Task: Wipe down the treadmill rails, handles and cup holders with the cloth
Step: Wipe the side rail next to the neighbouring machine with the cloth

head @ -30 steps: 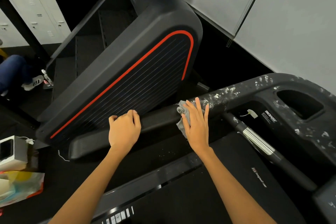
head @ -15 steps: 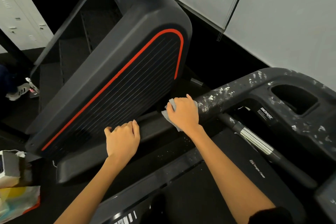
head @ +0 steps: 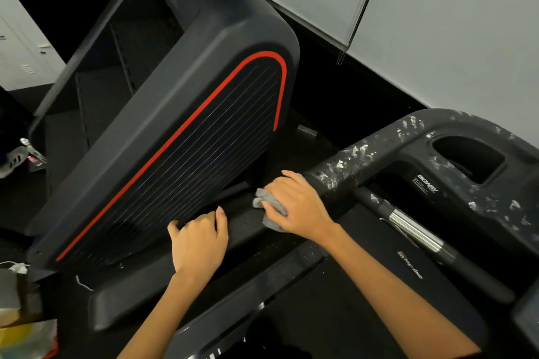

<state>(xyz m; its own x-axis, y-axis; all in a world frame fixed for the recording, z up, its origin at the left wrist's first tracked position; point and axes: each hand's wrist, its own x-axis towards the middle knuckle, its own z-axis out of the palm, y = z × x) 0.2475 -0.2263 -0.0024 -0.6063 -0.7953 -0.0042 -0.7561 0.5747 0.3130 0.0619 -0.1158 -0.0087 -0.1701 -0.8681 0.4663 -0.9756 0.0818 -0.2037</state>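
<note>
The treadmill's black side rail (head: 358, 165) runs from lower left up to the right and is flecked with white marks. My right hand (head: 297, 205) curls over the rail's lower end and presses a grey cloth (head: 269, 207) against it; most of the cloth is hidden under the palm. My left hand (head: 198, 242) rests with curled fingers on the padded rail (head: 140, 297) further down, holding nothing loose. A dark cup holder (head: 469, 157) opens in the console at the right. A black and chrome handle bar (head: 414, 230) slants below the rail.
A neighbouring machine with a black housing and a red stripe (head: 175, 137) leans close on the left. The treadmill belt (head: 379, 285) lies below my arms. A grey wall (head: 437, 23) stands behind. Bags and a box (head: 20, 315) sit at the lower left.
My right hand has slid the cloth down the rail from flat-fingered to curled over it, then shifted slightly. The left hand stays on the padded rail. The view has drifted.
</note>
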